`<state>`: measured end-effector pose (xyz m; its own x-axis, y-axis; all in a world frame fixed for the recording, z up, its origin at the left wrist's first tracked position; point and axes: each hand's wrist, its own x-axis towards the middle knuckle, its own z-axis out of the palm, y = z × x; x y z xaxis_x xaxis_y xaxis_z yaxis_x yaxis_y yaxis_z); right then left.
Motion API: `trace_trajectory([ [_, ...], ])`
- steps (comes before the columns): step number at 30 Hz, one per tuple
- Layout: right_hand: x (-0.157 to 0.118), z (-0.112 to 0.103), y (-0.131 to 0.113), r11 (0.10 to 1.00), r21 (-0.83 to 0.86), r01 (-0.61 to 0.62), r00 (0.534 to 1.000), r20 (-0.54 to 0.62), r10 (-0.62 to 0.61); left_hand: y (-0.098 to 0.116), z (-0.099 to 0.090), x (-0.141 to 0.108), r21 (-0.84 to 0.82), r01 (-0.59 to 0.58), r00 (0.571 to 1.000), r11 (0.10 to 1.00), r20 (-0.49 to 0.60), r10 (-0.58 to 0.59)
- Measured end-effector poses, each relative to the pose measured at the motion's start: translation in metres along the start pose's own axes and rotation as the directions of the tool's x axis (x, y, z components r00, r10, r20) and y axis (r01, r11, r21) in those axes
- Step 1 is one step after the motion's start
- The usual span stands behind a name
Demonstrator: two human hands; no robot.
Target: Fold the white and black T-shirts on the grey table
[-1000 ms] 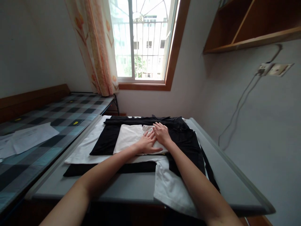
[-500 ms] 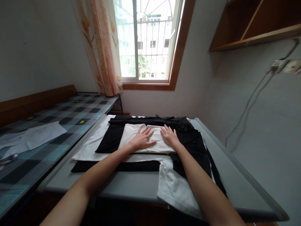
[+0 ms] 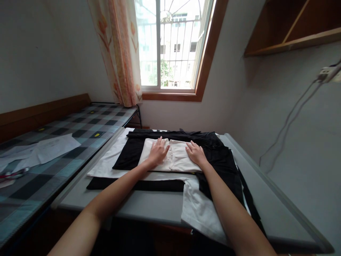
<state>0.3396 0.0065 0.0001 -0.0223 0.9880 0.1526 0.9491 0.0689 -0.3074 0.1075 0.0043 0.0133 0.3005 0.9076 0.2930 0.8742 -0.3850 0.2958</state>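
A folded cream garment (image 3: pixel 178 158) with a seam down its middle lies on top of a stack of clothes. My left hand (image 3: pixel 158 152) rests on its left half, fingers stretched out and pointing away from me. Across the seam, my right hand (image 3: pixel 195 153) lies on the right half with its fingers spread. Beneath the cream garment are black clothes (image 3: pixel 128 153). Below those is a white shirt (image 3: pixel 201 204), its sleeve hanging toward the table's front edge, and another black garment (image 3: pixel 160 185) shows under it.
The clothes lie on a grey table (image 3: pixel 149 204). To the left stands a bed with a checked cover (image 3: pixel 69 126), with papers (image 3: pixel 50 149) on it. A curtain (image 3: pixel 121 60) hangs by the window ahead. A wooden shelf (image 3: pixel 279 46) and cables (image 3: pixel 286 122) are on the right wall.
My left hand has shifted left across the cream garment, away from the seam, with its fingers closer together. My right hand stays at the right half. The view has turned slightly left.
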Motion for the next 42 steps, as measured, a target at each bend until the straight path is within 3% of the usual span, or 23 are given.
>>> trace_trajectory([
  [2, 0.000, 0.000, 0.000, 1.000, 0.001, 0.000, 1.000, -0.002, 0.000, 0.002, 0.009, 0.000, 0.032, -0.084, 0.992, 0.996, 0.098, 0.081],
  [6, 0.000, 0.000, -0.001, 1.000, 0.008, -0.001, 1.000, -0.007, 0.001, 0.019, 0.016, -0.004, 0.007, -0.171, 0.967, 0.985, 0.192, 0.166],
  [9, -0.001, -0.001, 0.000, 0.999, 0.029, 0.012, 0.999, -0.031, -0.011, 0.030, 0.009, -0.010, -0.074, -0.281, 0.912, 0.957, 0.289, 0.291],
  [11, -0.004, -0.004, 0.000, 0.999, 0.051, 0.010, 0.997, -0.079, -0.006, 0.030, 0.002, -0.013, -0.117, -0.337, 0.882, 0.934, 0.308, 0.357],
  [13, -0.007, -0.011, 0.001, 0.996, 0.064, -0.058, 0.987, -0.146, 0.067, 0.023, -0.008, -0.016, -0.123, -0.346, 0.895, 0.930, 0.254, 0.366],
  [15, -0.011, -0.019, 0.001, 0.980, 0.074, -0.182, 0.965, -0.178, 0.193, 0.011, -0.020, -0.018, -0.100, -0.318, 0.934, 0.943, 0.139, 0.329],
  [17, -0.013, -0.028, 0.002, 0.948, 0.082, -0.306, 0.940, -0.133, 0.315, -0.006, -0.033, -0.019, -0.061, -0.237, 0.971, 0.970, 0.019, 0.238],
  [20, -0.015, -0.038, 0.005, 0.915, 0.062, -0.398, 0.917, 0.009, 0.398, -0.036, -0.050, -0.021, 0.001, -0.003, 0.998, 1.000, -0.068, 0.003],
  [23, -0.016, -0.041, 0.007, 0.917, 0.046, -0.397, 0.915, 0.096, 0.392, -0.063, -0.059, -0.023, 0.003, 0.274, 0.961, 0.962, -0.018, -0.274],
  [26, -0.015, -0.039, 0.010, 0.920, 0.046, -0.388, 0.914, 0.149, 0.378, -0.082, -0.060, -0.023, -0.027, 0.411, 0.908, 0.911, 0.095, -0.407],
  [30, -0.013, -0.035, 0.014, 0.925, 0.102, -0.367, 0.924, 0.158, 0.349, -0.093, -0.053, -0.020, -0.153, 0.416, 0.904, 0.896, 0.175, -0.390],
  [35, -0.011, -0.031, 0.018, 0.925, 0.259, -0.276, 0.960, 0.127, 0.251, -0.093, -0.052, -0.021, -0.407, 0.317, 0.948, 0.857, 0.131, -0.288],
  [42, -0.012, -0.029, 0.016, 0.860, 0.443, -0.254, 0.966, 0.080, 0.244, -0.092, -0.063, -0.028, -0.487, 0.285, 0.954, 0.826, 0.229, -0.193],
])
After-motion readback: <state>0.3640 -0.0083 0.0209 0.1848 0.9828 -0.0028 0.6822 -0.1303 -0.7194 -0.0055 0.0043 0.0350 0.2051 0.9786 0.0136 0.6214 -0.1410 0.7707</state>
